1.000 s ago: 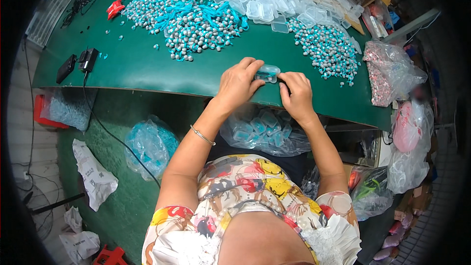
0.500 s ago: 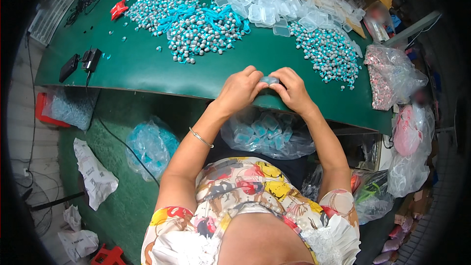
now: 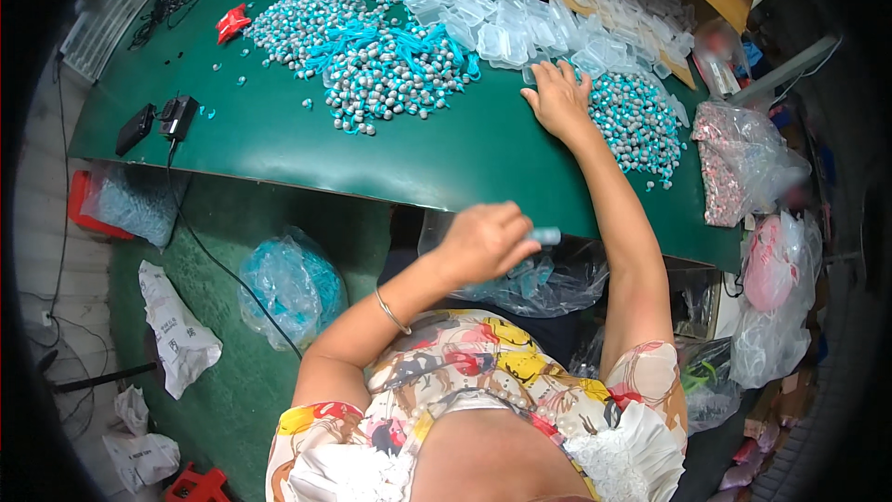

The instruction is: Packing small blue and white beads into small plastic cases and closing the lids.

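Observation:
My left hand is over the table's front edge, blurred by motion, its fingers closed. A small clear plastic box with bluish contents shows at its fingertips. Below it hangs or lies a clear plastic bag with similar boxes inside. My right hand reaches far across the table, fingers spread, at the near edge of a heap of clear plastic boxes. One box lies partly under its fingertips; I cannot tell whether they grip it. Beside this hand is a pile of small grey-and-turquoise pieces.
A larger pile of grey-and-turquoise pieces, topped by turquoise cords, covers the table's middle. At the left are a black adapter and a red packet. A bag of pink pieces stands right. Bags sit on the floor.
Both hands were together around a small box at the table edge. My left hand has drawn back toward me with the box; my right hand has let go and stretched away to the clear boxes.

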{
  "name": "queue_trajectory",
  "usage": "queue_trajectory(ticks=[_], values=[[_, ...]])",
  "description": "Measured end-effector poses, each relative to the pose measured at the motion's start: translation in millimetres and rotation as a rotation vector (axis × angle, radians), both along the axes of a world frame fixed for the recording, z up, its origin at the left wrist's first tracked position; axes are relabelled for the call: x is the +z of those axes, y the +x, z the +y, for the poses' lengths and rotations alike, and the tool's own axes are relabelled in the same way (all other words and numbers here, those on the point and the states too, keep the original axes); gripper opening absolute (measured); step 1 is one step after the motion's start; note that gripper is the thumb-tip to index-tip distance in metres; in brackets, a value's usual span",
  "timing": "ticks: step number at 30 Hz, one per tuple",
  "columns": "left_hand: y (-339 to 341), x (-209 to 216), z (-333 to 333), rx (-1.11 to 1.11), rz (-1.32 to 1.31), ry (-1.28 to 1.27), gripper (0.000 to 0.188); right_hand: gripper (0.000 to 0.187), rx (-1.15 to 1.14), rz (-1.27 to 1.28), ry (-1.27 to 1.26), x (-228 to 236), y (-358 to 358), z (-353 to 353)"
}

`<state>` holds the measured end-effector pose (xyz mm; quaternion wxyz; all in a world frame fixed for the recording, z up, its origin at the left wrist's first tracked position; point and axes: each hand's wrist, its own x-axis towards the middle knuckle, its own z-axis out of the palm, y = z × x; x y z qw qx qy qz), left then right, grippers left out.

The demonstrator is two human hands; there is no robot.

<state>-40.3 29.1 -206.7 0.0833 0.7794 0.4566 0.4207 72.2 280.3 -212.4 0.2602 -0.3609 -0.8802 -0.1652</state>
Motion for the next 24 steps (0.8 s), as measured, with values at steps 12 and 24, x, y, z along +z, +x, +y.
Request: queue_trajectory(ticks=[12,24], values=[[-30.9,22.2,26.8,0.265,0.046,0.001,0.023,0.039,0.090,-0.012,-0.369,13.6,5.1,-22.3],[-99.7,-6.6,137.6,0.684,0.364,0.131,0.006,0.060,0.395,0.239,-0.435,43.7,2.7,-58.3]])
